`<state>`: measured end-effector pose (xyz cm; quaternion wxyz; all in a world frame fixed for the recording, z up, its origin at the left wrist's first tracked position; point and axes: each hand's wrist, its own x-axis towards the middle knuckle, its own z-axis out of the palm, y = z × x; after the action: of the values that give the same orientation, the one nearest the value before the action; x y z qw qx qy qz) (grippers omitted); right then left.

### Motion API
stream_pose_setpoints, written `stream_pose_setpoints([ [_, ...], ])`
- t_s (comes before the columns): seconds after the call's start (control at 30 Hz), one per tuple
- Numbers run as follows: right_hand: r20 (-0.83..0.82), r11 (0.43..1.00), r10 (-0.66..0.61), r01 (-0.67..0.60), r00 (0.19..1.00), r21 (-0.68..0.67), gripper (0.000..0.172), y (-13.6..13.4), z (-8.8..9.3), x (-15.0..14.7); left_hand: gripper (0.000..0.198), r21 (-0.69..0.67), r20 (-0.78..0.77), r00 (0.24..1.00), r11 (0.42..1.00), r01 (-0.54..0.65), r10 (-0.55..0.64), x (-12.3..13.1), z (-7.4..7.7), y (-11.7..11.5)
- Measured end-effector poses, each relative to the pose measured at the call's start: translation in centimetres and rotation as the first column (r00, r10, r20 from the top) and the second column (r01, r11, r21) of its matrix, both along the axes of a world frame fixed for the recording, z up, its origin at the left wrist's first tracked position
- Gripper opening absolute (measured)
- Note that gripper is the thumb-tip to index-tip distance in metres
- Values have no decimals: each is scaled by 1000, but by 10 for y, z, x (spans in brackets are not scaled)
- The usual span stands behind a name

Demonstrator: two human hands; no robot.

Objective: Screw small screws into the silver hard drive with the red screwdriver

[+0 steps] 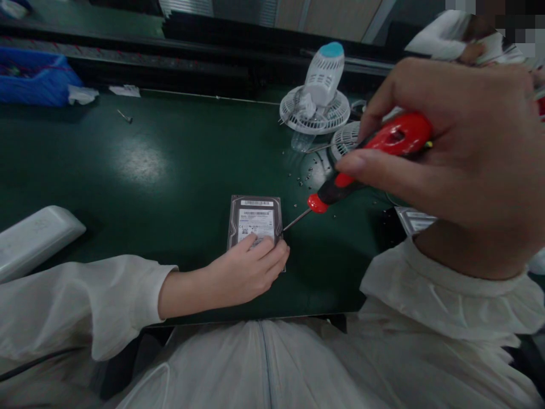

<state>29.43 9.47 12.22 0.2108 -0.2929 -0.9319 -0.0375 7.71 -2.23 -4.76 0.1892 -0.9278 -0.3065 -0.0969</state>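
Note:
A hard disk drive (pixel 256 217) with a white printed label lies flat on the green table, label side up. My left hand (pixel 251 267) lies over its near end, fingers bent toward the right edge and holding it in place. In my right hand (pixel 460 147) is a red and black screwdriver (pixel 340 184), its handle wrapped by the fingers. The metal shaft slants down to the left, and its tip meets the drive's right edge beside my left fingertips. Whether a screw sits under the tip is too small to see.
Several small screws (pixel 310 173) lie scattered right of the drive. Behind them stands a white fan (pixel 321 79). A blue bin (pixel 38 79) is at the back left, a white casing (pixel 40 238) at the left. Another drive (pixel 413 220) lies under my right wrist. A co-worker's sleeve (pixel 443 37) shows at the upper right.

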Motion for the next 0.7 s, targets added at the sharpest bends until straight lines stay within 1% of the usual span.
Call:
stream_pose_setpoints([
  [0.07,-3,999,-14,14,1000,46,38,1,0,0,44,1,0,1000,1000,2,-2,-1,0,0],
  [0.13,0,997,64,-64,998,45,31,2,0,1,44,2,2,1000,1000,4,-4,-1,-1,0],
  [0.2,13,989,146,-147,989,22,34,3,1,1,44,-1,-2,1000,1000,5,-5,-1,-1,0],
  [0.23,22,987,160,-160,987,2,38,2,1,0,44,-4,-5,1000,1000,3,-3,-1,0,0],
  [0.27,29,988,153,-153,988,-14,42,2,1,0,44,-7,-7,1000,1000,1,-1,-1,0,0],
  [0.33,27,996,84,-83,996,-6,48,2,0,-1,44,-9,-4,1000,1000,0,0,-1,0,0],
  [0.4,14,999,-1,1,1000,41,42,2,0,-2,44,-6,4,1000,1000,0,0,0,1,0],
  [0.43,11,999,-14,13,1000,52,37,2,-1,-3,43,-5,7,1000,1000,0,0,0,1,1],
  [0.47,12,999,7,-8,1000,48,33,2,-1,-3,43,-4,9,1000,1000,1,-1,0,1,1],
  [0.5,15,998,56,-56,998,32,31,1,0,-3,43,-3,10,1000,1000,3,-3,0,1,1],
  [0.57,25,988,155,-154,988,-27,36,0,0,-3,44,-2,6,1000,1000,4,-4,0,1,1],
  [0.6,18,984,171,-169,985,-54,39,0,1,-3,44,-2,3,1000,1000,4,-4,0,1,1],
  [0.63,9,986,153,-152,988,-66,42,-1,1,-3,44,-1,0,1000,1000,2,-2,0,1,1],
  [0.7,-9,997,54,-54,999,-55,39,-2,2,-3,44,0,-3,1000,1000,1,-1,0,1,1],
])
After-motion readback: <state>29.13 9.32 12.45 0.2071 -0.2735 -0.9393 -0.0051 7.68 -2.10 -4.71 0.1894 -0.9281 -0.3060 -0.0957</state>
